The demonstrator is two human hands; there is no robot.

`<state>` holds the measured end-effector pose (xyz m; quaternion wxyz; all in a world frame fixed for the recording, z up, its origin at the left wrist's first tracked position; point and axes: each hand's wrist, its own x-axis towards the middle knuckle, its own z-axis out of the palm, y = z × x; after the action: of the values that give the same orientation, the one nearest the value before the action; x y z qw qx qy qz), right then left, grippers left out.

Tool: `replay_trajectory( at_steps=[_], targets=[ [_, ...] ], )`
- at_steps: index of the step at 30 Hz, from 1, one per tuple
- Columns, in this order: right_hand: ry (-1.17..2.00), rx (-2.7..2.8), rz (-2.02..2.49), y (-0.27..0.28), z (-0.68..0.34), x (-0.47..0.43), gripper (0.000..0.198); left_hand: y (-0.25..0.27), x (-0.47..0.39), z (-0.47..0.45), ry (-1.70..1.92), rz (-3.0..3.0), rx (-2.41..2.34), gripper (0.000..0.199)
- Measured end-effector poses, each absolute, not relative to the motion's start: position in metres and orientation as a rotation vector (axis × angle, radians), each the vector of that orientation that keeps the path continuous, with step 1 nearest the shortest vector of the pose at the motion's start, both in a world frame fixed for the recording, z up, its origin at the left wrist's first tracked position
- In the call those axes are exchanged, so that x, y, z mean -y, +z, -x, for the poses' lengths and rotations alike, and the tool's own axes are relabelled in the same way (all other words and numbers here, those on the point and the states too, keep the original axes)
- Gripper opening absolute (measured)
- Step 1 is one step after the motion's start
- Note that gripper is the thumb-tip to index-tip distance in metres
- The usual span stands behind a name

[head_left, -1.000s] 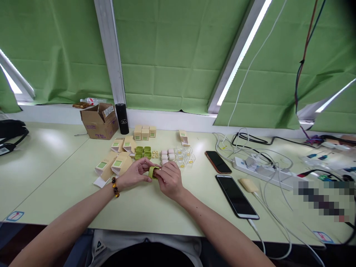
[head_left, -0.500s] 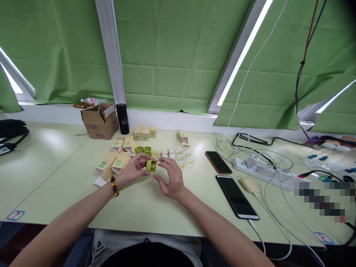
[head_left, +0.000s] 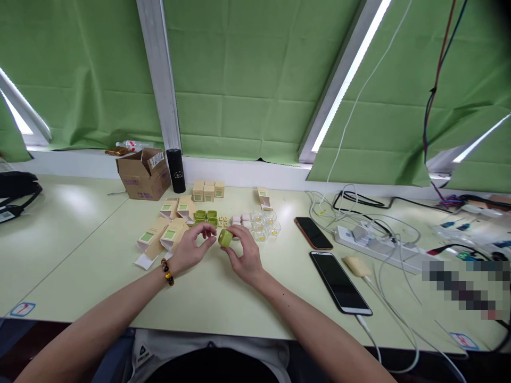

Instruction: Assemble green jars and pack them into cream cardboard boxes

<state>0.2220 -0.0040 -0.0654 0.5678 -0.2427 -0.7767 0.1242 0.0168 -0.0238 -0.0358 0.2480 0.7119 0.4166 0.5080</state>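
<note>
Between the thumb and fingers of my right hand is a small green plastic cup-like case, tilted above the table. My left hand is just left of it, fingers curved and apart, holding nothing. Beyond my left hand stand several green square cases. Small yellow pieces lie to their right, followed by pale pink pieces, partly hidden by my right hand. Clear faceted pieces with yellow centres are farther right. Opened cardboard packets lie left of my left hand.
Small closed boxes stand at the back beside a black cylinder and a cardboard carton. Two phones, a beige charger-like block and a power strip with tangled cables occupy the right. One opened packet lies behind.
The green case has passed from my left hand to my right and turned, showing another side. My left hand has let go and drawn slightly left.
</note>
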Motion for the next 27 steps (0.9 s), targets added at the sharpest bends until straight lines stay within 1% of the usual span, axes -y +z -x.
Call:
replay_trajectory(
  at_steps=[2, 10, 17, 27],
  targets=[
    [0.281, 1.825, 0.556, -0.066, -0.222, 0.004, 0.048, -0.034, 0.026, -0.018, 1.378, -2.002, -1.211, 0.013],
    [0.233, 1.865, 0.517, -0.067, -0.221, 0.003, 0.050, -0.035, 0.029, -0.029, 1.333, -1.918, -1.294, 0.017],
    [0.181, 1.891, 0.494, -0.068, -0.222, 0.002, 0.056, -0.033, 0.030, -0.031, 1.296, -1.775, -1.249, 0.021],
    [0.179, 1.909, 0.505, -0.068, -0.222, 0.003, 0.057, -0.035, 0.029, -0.029, 1.241, -1.800, -1.222, 0.021]
  ],
)
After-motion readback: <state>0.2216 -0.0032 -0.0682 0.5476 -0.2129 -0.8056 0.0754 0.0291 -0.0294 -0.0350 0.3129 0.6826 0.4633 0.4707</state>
